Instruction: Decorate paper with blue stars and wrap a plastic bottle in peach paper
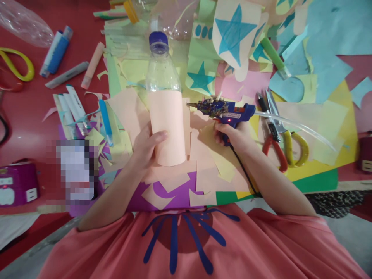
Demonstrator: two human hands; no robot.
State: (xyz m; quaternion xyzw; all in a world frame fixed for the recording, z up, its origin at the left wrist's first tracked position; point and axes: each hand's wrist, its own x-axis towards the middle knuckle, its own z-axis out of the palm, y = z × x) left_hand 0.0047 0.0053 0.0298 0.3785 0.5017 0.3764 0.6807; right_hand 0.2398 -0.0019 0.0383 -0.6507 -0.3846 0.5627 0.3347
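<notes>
A clear plastic bottle [163, 75] with a dark blue cap [158, 42] stands upright in front of me, its lower part wrapped in pale peach paper [168, 124]. My left hand [147, 145] is closed around that wrapped part, thumb across the front. In my right hand [232, 133] is a blue glue gun [229, 110], gripped by its handle, with a small red light lit. Its nozzle points left and sits just apart from the bottle's side. Scraps cling to the gun's front, and a clear glue stick [302, 128] sticks out behind.
Scissors with yellow and red handles [296, 149] and a black pen [269, 118] lie right of my right hand. Markers [59, 50] and a blurred phone-like object [76, 168] are at left. Paper scraps [162, 195] and star drawings [236, 33] cover the table.
</notes>
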